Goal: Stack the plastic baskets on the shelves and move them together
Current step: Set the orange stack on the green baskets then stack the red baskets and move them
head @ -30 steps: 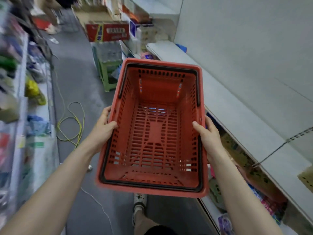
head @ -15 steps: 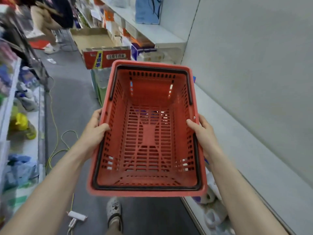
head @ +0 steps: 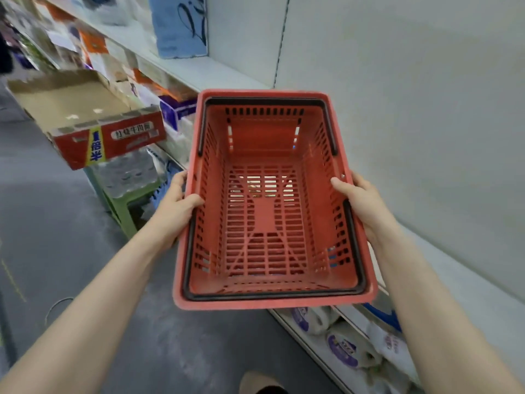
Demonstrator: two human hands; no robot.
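I hold an empty red plastic basket (head: 267, 304) level in front of me, above the aisle floor and beside the shelving. Its black handles lie folded down along the rim. My left hand (head: 174, 207) grips the left long rim with the thumb inside. My right hand (head: 359, 201) grips the right long rim the same way. The slotted bottom lets the shelf below show through. No other basket is in view.
A white shelf (head: 466, 282) runs along the right under a bare white back panel. An upper shelf (head: 181, 66) holds boxed goods. An open cardboard box (head: 93, 123) rests on bottled water on a green stool (head: 125, 206). Wrapped rolls (head: 341, 348) fill the bottom shelf.
The view has swung right and up towards the shelving as I walk forward. The basket stays in both hands, now closer to the white shelf. The cardboard box appears nearer on the left.
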